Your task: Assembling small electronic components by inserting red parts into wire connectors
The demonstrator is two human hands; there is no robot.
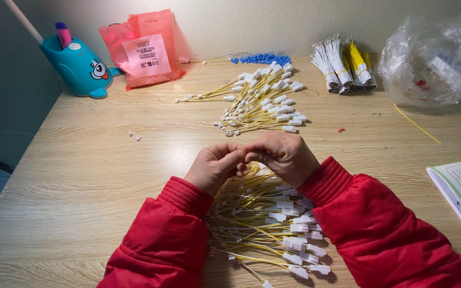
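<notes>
Two hands in red sleeves meet over a loose pile of yellow wire leads (265, 224) on a pale wood tabletop (92, 176). The left hand (214, 166) and right hand (284, 156) touch at the fingers (241, 156), which are curled and pinched together — whatever lies between them is too small to make out. The pile sits directly beneath and nearer the person than the hands; its leads run mostly crosswise, white connector tags toward the person's right.

Beyond the hands lies a second heap of tagged yellow leads (260, 101), fanned with tags pointing away and to the right. Farther back from that heap — blue beads (265, 57), banded wire bundles (342, 64), a pink bag (145, 48) and a teal pen holder (81, 66).
</notes>
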